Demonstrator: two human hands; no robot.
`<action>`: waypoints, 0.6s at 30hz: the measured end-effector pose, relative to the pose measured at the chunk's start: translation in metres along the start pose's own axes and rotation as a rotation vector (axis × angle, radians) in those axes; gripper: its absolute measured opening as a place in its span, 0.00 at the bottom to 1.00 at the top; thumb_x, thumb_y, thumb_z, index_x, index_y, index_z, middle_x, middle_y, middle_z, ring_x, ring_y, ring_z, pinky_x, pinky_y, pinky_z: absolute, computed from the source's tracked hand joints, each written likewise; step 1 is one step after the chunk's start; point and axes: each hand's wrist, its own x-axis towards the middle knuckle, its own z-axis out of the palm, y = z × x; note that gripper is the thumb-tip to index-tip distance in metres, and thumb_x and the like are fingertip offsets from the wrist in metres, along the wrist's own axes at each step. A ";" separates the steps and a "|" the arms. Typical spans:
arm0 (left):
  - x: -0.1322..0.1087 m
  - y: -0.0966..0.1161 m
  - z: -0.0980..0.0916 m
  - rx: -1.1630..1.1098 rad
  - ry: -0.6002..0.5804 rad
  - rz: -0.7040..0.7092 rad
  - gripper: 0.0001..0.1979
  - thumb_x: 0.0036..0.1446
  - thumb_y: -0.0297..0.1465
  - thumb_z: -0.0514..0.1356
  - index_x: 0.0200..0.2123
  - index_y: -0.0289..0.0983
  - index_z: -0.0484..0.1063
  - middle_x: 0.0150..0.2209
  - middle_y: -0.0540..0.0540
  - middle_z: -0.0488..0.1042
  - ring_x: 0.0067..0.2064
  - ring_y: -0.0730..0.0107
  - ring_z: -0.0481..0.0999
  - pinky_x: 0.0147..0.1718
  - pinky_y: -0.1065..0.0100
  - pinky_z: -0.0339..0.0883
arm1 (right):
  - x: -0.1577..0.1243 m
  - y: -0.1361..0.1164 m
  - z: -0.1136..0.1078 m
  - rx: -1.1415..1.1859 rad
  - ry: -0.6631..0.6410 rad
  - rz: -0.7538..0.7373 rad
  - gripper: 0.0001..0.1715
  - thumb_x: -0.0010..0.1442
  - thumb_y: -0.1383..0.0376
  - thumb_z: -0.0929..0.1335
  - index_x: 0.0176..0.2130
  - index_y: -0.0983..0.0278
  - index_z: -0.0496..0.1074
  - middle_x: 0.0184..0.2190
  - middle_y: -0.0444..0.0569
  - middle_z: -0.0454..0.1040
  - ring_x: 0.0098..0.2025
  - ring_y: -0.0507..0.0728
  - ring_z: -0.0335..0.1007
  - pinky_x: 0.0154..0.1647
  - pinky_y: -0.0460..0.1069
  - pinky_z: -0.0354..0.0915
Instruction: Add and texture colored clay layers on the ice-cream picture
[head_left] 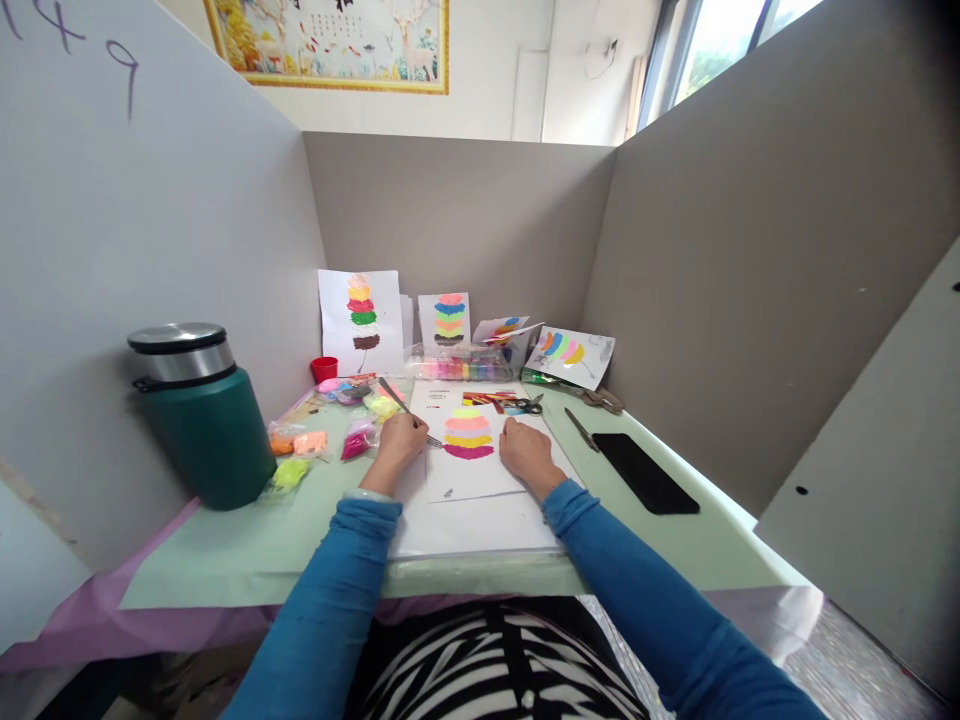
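My left hand (400,447) is closed around a metal fork (395,394), its handle pointing up and its tines down at the left edge of the colored layers. Those layers (469,438) form a stack of pale yellow, pink, lilac, yellow and magenta bands, apparently of soft clay, on a white sheet of paper (472,485). At the right of the stack my right hand (527,455) rests on the sheet as a loose fist, with nothing visible in it. More white paper lies under this sheet.
A green bottle (206,430) stands at the left, beside bags of colored clay (300,442) and a red cup (324,369). Scissors (529,405), a knife (581,429) and a black phone (645,472) lie rightward. Finished pictures (361,320) lean at the back; grey partitions (457,220) surround the table.
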 end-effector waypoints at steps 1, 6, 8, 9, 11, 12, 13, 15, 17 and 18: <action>0.000 0.000 0.000 -0.009 0.001 0.000 0.12 0.53 0.27 0.56 0.33 0.33 0.80 0.24 0.44 0.78 0.30 0.66 0.76 0.29 0.72 0.61 | 0.000 0.000 0.000 0.000 0.001 0.000 0.17 0.67 0.64 0.57 0.50 0.66 0.67 0.43 0.58 0.77 0.46 0.61 0.74 0.42 0.52 0.61; -0.004 0.004 -0.002 -0.006 0.000 -0.009 0.14 0.56 0.27 0.55 0.36 0.32 0.81 0.24 0.43 0.78 0.30 0.65 0.76 0.30 0.71 0.62 | -0.001 -0.001 -0.002 -0.007 -0.015 0.007 0.17 0.67 0.65 0.56 0.50 0.66 0.67 0.43 0.58 0.77 0.46 0.61 0.74 0.42 0.52 0.61; -0.005 0.005 -0.003 0.002 -0.015 0.005 0.14 0.55 0.26 0.55 0.37 0.32 0.81 0.24 0.43 0.78 0.30 0.66 0.76 0.30 0.72 0.62 | -0.001 -0.001 -0.003 -0.009 -0.014 0.006 0.17 0.66 0.65 0.57 0.50 0.66 0.67 0.43 0.58 0.77 0.46 0.61 0.74 0.42 0.52 0.61; -0.005 0.004 -0.003 0.007 -0.018 0.009 0.14 0.55 0.26 0.55 0.37 0.32 0.81 0.24 0.43 0.78 0.30 0.66 0.76 0.30 0.72 0.62 | -0.001 -0.001 -0.003 -0.007 -0.013 0.004 0.17 0.66 0.65 0.57 0.50 0.66 0.67 0.43 0.58 0.77 0.46 0.61 0.74 0.42 0.52 0.61; -0.004 0.004 -0.002 0.016 -0.012 0.010 0.14 0.56 0.26 0.55 0.37 0.32 0.81 0.24 0.43 0.78 0.30 0.66 0.76 0.31 0.72 0.63 | -0.001 -0.001 -0.003 0.000 -0.013 0.002 0.17 0.66 0.65 0.57 0.50 0.66 0.67 0.44 0.58 0.77 0.46 0.60 0.74 0.42 0.51 0.61; -0.004 0.003 -0.002 0.018 -0.006 0.010 0.14 0.56 0.26 0.55 0.37 0.32 0.81 0.24 0.43 0.78 0.30 0.66 0.76 0.31 0.72 0.63 | -0.001 -0.001 -0.003 0.003 -0.014 0.001 0.17 0.66 0.66 0.57 0.49 0.66 0.67 0.44 0.58 0.77 0.46 0.60 0.74 0.42 0.51 0.61; -0.003 0.002 -0.001 0.020 -0.001 0.009 0.14 0.56 0.26 0.55 0.37 0.32 0.81 0.24 0.43 0.78 0.30 0.66 0.76 0.32 0.72 0.63 | -0.001 -0.001 -0.003 0.005 -0.014 0.001 0.17 0.66 0.66 0.57 0.49 0.66 0.67 0.43 0.58 0.77 0.46 0.61 0.74 0.42 0.52 0.61; -0.002 0.001 0.000 0.017 -0.003 0.010 0.14 0.56 0.27 0.55 0.37 0.32 0.81 0.24 0.44 0.78 0.30 0.66 0.76 0.32 0.72 0.64 | 0.000 0.000 -0.002 0.003 -0.008 -0.001 0.17 0.66 0.66 0.57 0.49 0.66 0.67 0.43 0.57 0.77 0.46 0.61 0.74 0.42 0.52 0.62; -0.001 0.001 0.001 0.005 -0.021 0.014 0.14 0.56 0.27 0.55 0.37 0.33 0.81 0.23 0.44 0.78 0.30 0.66 0.77 0.33 0.72 0.64 | 0.000 0.000 -0.001 -0.001 -0.004 -0.006 0.17 0.66 0.65 0.57 0.49 0.66 0.67 0.43 0.57 0.77 0.46 0.62 0.74 0.42 0.52 0.62; -0.001 0.001 0.001 -0.002 -0.026 0.015 0.14 0.56 0.27 0.55 0.37 0.33 0.81 0.23 0.44 0.78 0.30 0.66 0.77 0.33 0.72 0.64 | 0.000 0.000 -0.001 -0.003 -0.003 -0.007 0.17 0.66 0.65 0.57 0.49 0.66 0.67 0.43 0.57 0.77 0.46 0.62 0.74 0.42 0.53 0.62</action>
